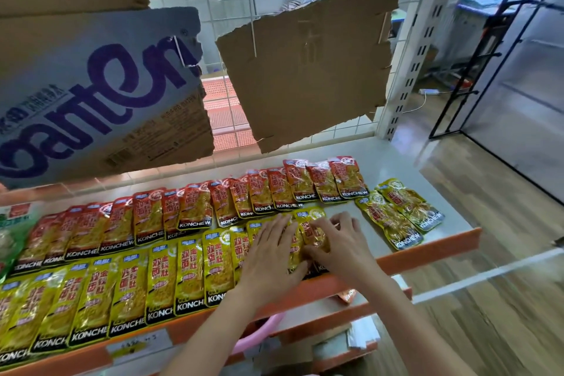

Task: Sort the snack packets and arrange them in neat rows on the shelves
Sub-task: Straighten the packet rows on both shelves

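- Nudging the yellow packet (pixel 309 230) into line risks ruffling the overlapped front yellow row (pixel 152 284); a sideways shove from the flat left hand (pixel 270 249) would probably cause it.
- Sliding it too far forward could tip it over the orange shelf lip (pixel 427 246).
- Right hand (pixel 338 243) has its fingers curled onto the packet's right side, apparently pinching it; left hand lies spread, pressing down.
- Packet sits beneath both hands, below the red row (pixel 259 195), with two loose yellow packets (pixel 399 214) near on the right.
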A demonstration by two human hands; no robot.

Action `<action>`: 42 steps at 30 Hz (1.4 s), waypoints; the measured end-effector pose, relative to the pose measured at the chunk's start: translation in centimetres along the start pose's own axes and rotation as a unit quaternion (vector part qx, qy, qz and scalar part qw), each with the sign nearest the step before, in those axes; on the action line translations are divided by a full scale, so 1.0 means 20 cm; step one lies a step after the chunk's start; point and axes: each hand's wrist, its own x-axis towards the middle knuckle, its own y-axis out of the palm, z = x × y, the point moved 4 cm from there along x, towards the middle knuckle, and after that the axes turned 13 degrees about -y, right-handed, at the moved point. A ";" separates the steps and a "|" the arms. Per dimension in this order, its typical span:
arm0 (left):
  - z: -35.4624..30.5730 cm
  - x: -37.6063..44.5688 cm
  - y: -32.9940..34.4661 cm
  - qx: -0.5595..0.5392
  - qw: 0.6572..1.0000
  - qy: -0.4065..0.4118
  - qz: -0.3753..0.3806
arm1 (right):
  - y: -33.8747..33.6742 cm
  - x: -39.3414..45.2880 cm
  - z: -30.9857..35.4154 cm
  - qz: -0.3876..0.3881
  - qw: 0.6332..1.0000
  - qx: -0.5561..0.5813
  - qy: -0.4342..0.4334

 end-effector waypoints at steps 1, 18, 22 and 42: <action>0.00 0.00 0.00 -0.009 1.000 -0.003 0.001 | -0.02 0.00 -0.02 0.004 1.000 0.015 0.009; -0.16 0.08 0.06 -0.017 0.999 0.014 -0.030 | -0.15 -0.03 -0.22 -0.068 0.991 -0.102 0.060; -0.15 0.08 0.07 -0.026 0.999 0.013 -0.023 | -0.08 -0.03 -0.12 -0.015 0.993 -0.116 0.016; -0.31 0.17 0.10 -0.022 0.999 0.024 -0.020 | -0.22 -0.11 -0.40 -0.057 0.990 -0.082 0.101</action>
